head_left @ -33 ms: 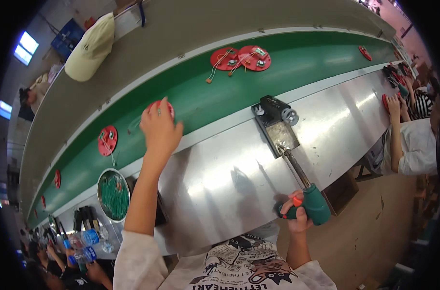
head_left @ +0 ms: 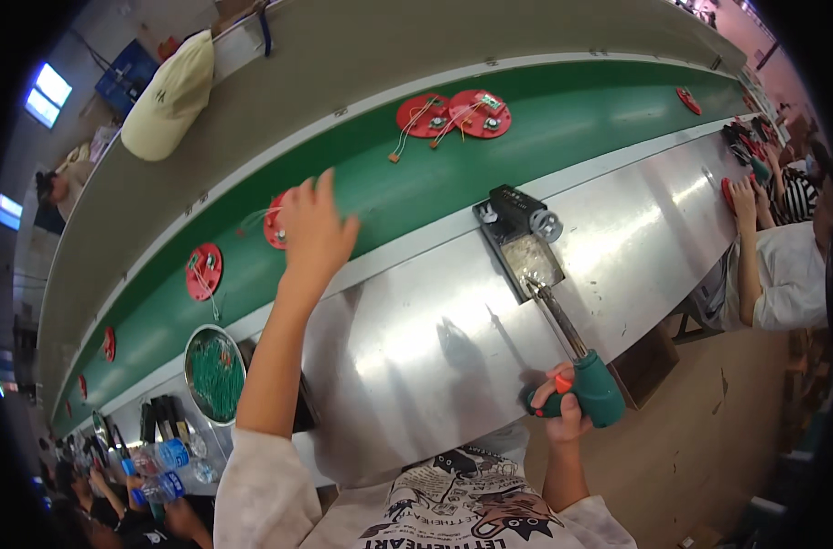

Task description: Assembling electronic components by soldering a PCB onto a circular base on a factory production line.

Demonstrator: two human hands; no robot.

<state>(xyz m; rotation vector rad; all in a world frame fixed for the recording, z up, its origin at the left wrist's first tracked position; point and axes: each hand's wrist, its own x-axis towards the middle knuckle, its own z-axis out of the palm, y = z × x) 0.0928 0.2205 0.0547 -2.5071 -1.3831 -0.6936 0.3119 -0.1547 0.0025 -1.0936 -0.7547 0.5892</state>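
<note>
My left hand (head_left: 316,229) is over the green belt (head_left: 371,183), fingers apart, beside a red disc (head_left: 275,221) with thin wires. The hand partly covers this disc; whether they touch is unclear. My right hand (head_left: 565,412) grips a green pistol-shaped soldering gun (head_left: 598,389) near the front edge of the metal bench. Its long metal tip reaches a black soldering stand (head_left: 517,209) with a grey spool and a shallow tray. Another red disc (head_left: 203,272) with a small board and wires lies to the left of my left hand.
Two overlapping red discs (head_left: 423,116) with wired parts lie farther along the belt. A metal bowl (head_left: 189,375) of green wires stands left of my forearm, with plastic bottles (head_left: 160,453) beyond. A pale cap (head_left: 167,99) hangs on the partition. Co-workers sit at both ends.
My left hand has moved slightly right and its fingers have lifted. The red disc beneath it now shows farther left. My right hand and the soldering gun have hardly moved.
</note>
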